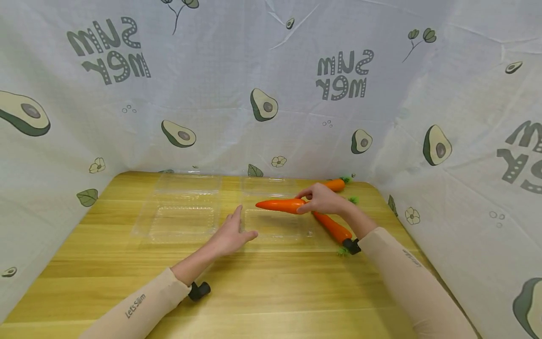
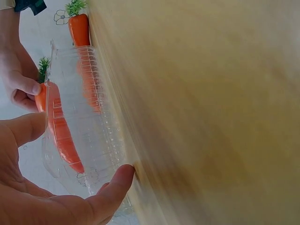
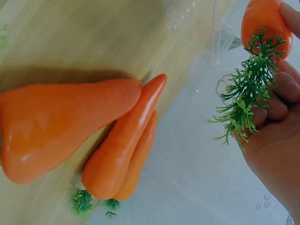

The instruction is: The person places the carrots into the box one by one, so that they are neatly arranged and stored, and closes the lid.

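My right hand (image 1: 326,198) grips an orange carrot (image 1: 277,205) near its thick leafy end. The carrot lies roughly level above the right clear plastic box (image 1: 262,231), tip pointing left. In the right wrist view its green top (image 3: 248,89) hangs below the fingers. With fingers extended and thumb spread, my left hand (image 1: 230,235) is at the left side of that box. In the left wrist view, its thumb and fingers lie close to the box wall (image 2: 70,70); I cannot tell whether they touch it. The box's lid (image 1: 271,186) stands open at the back.
Another clear plastic box (image 1: 182,223), lid open, sits to the left. Three more carrots lie on the wooden table at right: a near one (image 3: 65,122), a middle one (image 3: 124,140) and a far one (image 3: 143,161). Patterned cloth (image 1: 228,136) hangs behind the table and along its sides.
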Action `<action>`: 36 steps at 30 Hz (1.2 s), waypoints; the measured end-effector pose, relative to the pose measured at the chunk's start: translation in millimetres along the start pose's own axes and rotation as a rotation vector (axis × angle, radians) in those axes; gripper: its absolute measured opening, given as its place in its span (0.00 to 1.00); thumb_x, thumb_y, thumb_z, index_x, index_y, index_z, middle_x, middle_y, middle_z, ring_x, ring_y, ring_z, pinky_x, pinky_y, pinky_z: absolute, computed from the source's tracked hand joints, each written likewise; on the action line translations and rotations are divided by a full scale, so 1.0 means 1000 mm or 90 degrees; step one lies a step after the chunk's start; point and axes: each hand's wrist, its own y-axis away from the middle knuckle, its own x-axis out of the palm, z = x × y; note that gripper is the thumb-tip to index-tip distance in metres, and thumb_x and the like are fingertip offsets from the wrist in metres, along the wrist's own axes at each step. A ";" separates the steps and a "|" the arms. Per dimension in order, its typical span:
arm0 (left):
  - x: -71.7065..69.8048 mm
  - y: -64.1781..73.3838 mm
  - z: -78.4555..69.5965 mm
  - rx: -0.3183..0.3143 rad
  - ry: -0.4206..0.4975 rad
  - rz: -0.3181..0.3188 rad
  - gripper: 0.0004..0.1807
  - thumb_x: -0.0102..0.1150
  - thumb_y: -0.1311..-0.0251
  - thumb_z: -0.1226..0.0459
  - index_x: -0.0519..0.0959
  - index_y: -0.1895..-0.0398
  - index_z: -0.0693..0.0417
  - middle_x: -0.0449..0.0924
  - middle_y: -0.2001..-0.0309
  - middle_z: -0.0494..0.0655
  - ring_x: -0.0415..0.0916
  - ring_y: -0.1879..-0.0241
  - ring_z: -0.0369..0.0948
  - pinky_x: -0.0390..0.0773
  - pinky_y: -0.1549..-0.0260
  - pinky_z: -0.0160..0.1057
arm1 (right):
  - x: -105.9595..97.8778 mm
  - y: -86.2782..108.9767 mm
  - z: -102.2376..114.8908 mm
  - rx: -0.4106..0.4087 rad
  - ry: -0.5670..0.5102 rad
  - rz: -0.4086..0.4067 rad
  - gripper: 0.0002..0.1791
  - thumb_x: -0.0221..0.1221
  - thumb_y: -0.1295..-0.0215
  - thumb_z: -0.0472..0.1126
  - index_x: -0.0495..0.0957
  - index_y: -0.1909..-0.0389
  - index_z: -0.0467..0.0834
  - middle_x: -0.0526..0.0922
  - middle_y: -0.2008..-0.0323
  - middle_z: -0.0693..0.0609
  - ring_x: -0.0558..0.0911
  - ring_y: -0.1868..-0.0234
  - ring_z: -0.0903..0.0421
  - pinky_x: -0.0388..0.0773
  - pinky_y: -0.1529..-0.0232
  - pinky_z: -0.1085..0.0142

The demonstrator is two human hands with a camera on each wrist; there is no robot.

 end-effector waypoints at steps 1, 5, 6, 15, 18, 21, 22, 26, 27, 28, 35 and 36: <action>0.000 0.000 0.000 0.000 0.000 0.000 0.55 0.64 0.35 0.50 0.39 0.18 0.56 0.51 0.23 0.66 0.65 0.30 0.58 0.64 0.32 0.62 | 0.001 -0.001 0.000 -0.002 0.001 0.002 0.24 0.72 0.43 0.47 0.85 0.46 0.41 0.85 0.51 0.46 0.79 0.47 0.48 0.74 0.38 0.48; 0.000 0.000 0.000 0.000 -0.003 -0.002 0.54 0.64 0.35 0.50 0.40 0.18 0.55 0.54 0.24 0.65 0.69 0.33 0.57 0.66 0.34 0.61 | 0.006 -0.008 0.000 -0.010 0.005 0.012 0.24 0.72 0.43 0.47 0.85 0.46 0.41 0.85 0.52 0.48 0.77 0.50 0.50 0.74 0.40 0.49; 0.000 0.000 -0.001 -0.001 -0.004 -0.003 0.54 0.64 0.35 0.50 0.40 0.18 0.55 0.54 0.24 0.65 0.70 0.34 0.56 0.67 0.34 0.60 | 0.007 -0.009 0.000 -0.012 0.004 0.015 0.25 0.72 0.43 0.47 0.85 0.46 0.41 0.86 0.53 0.48 0.78 0.50 0.50 0.73 0.40 0.49; 0.000 0.001 0.000 -0.001 -0.001 -0.001 0.55 0.64 0.36 0.49 0.40 0.18 0.55 0.55 0.25 0.65 0.69 0.34 0.57 0.68 0.35 0.61 | 0.015 -0.022 0.003 -0.016 0.012 0.033 0.24 0.72 0.43 0.45 0.85 0.46 0.42 0.85 0.47 0.46 0.79 0.45 0.48 0.75 0.39 0.50; -0.001 0.001 0.000 -0.001 0.000 0.000 0.55 0.64 0.36 0.48 0.40 0.18 0.55 0.53 0.24 0.66 0.67 0.32 0.58 0.66 0.34 0.62 | 0.017 -0.025 0.005 -0.013 0.013 0.040 0.25 0.72 0.43 0.44 0.84 0.45 0.41 0.86 0.48 0.46 0.79 0.54 0.51 0.77 0.46 0.54; -0.001 0.001 0.000 -0.005 0.002 0.001 0.55 0.64 0.36 0.48 0.40 0.18 0.55 0.52 0.23 0.66 0.65 0.31 0.59 0.64 0.33 0.62 | 0.019 -0.028 0.007 -0.005 0.018 0.046 0.25 0.72 0.43 0.44 0.84 0.44 0.41 0.85 0.46 0.45 0.79 0.56 0.52 0.77 0.49 0.56; 0.000 0.001 0.000 -0.007 0.002 0.001 0.55 0.64 0.36 0.49 0.40 0.18 0.55 0.51 0.23 0.66 0.65 0.30 0.59 0.64 0.32 0.62 | 0.019 -0.029 0.008 -0.004 0.024 0.046 0.25 0.72 0.43 0.44 0.84 0.44 0.41 0.84 0.45 0.44 0.79 0.55 0.52 0.77 0.48 0.56; 0.000 0.001 -0.001 -0.009 -0.001 0.000 0.54 0.64 0.35 0.49 0.40 0.18 0.56 0.52 0.23 0.66 0.65 0.31 0.59 0.64 0.33 0.62 | 0.022 -0.033 0.008 -0.010 0.057 0.049 0.25 0.72 0.44 0.44 0.84 0.44 0.41 0.85 0.46 0.45 0.78 0.54 0.51 0.76 0.49 0.56; 0.000 0.001 -0.001 -0.009 -0.001 0.000 0.54 0.64 0.35 0.49 0.40 0.18 0.56 0.52 0.23 0.66 0.66 0.31 0.59 0.64 0.33 0.62 | 0.023 -0.034 0.008 -0.014 0.067 0.049 0.25 0.72 0.43 0.43 0.84 0.44 0.41 0.85 0.47 0.46 0.77 0.55 0.51 0.76 0.50 0.57; 0.000 0.001 -0.001 -0.011 0.000 0.000 0.55 0.64 0.35 0.49 0.40 0.18 0.55 0.52 0.23 0.66 0.66 0.31 0.59 0.64 0.32 0.62 | 0.024 -0.035 0.008 -0.017 0.078 0.049 0.25 0.72 0.43 0.44 0.84 0.45 0.41 0.85 0.49 0.46 0.76 0.55 0.52 0.75 0.50 0.58; 0.000 0.001 -0.002 -0.010 0.000 -0.004 0.55 0.64 0.35 0.49 0.40 0.18 0.55 0.52 0.23 0.66 0.66 0.31 0.58 0.65 0.33 0.62 | 0.028 -0.041 0.010 -0.044 0.129 0.054 0.23 0.72 0.44 0.42 0.85 0.46 0.41 0.86 0.53 0.49 0.74 0.59 0.53 0.73 0.54 0.60; 0.000 0.001 -0.002 -0.010 0.000 -0.004 0.55 0.64 0.35 0.49 0.40 0.18 0.55 0.52 0.23 0.66 0.66 0.31 0.58 0.65 0.33 0.62 | 0.029 -0.042 0.010 -0.051 0.138 0.055 0.23 0.72 0.44 0.41 0.85 0.46 0.41 0.86 0.54 0.49 0.74 0.60 0.53 0.73 0.55 0.61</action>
